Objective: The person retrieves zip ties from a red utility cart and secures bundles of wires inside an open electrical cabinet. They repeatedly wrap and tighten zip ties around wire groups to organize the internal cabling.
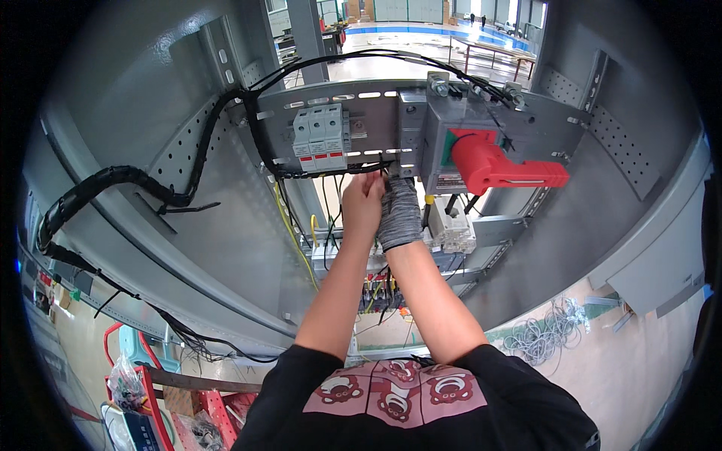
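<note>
My bare left hand (362, 201) is closed in a pinch just below a bundle of black wires (331, 173). Right beside it, my right hand (400, 214) wears a grey knit glove and has its fingers curled in at the bundle's right end. What lies between the fingertips is too small to make out. A thin dark strip sticks up above them. Over the bundle, a grey three-pole fuse holder (320, 137) with red marks sits on the metal plate (284, 113). To the right of my hands is a grey switch with a red rotary handle (511, 169).
A thick black wrapped cable (113, 177) loops along the left cabinet wall and arches over the plate. Lower down are a white terminal block (453, 228) and yellow-green wires (297, 233). A red cart (162, 406) stands at lower left; coiled grey wire (545, 334) lies on the floor at right.
</note>
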Available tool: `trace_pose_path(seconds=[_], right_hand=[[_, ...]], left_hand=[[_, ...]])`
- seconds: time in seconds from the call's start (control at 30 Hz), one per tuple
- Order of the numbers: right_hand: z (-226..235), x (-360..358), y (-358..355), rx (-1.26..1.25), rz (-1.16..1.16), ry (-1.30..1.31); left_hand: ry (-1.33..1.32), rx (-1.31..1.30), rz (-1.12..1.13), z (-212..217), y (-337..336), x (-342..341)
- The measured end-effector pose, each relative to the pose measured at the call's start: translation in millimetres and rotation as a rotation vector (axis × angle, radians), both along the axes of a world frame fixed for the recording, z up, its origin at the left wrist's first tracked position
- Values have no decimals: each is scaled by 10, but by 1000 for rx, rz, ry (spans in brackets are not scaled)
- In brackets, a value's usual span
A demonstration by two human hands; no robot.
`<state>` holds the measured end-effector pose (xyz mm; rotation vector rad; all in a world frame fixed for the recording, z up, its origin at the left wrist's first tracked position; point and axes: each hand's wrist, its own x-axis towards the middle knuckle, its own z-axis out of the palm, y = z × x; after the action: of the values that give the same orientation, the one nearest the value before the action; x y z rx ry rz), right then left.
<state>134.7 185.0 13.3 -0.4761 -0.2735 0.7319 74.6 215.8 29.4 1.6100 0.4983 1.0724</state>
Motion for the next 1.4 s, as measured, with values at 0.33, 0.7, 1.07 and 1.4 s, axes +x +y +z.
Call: trace_pose_path(seconds=[0.33,0.7,1.07,1.4], right_hand=[[-86,95,-56,90,-8,-14],[51,-29,41,-13,-366,-440],[202,-131,-93,-208,-328,-493],[314,-154,15,-351,-324,-450]], left_hand=[[-99,-159,-146,1,-231,-82],[-194,-156,-18,41,-73,35],[-764,-369,-181,-68,-23,119],[-681,-304,-206,-63,-30,107]])
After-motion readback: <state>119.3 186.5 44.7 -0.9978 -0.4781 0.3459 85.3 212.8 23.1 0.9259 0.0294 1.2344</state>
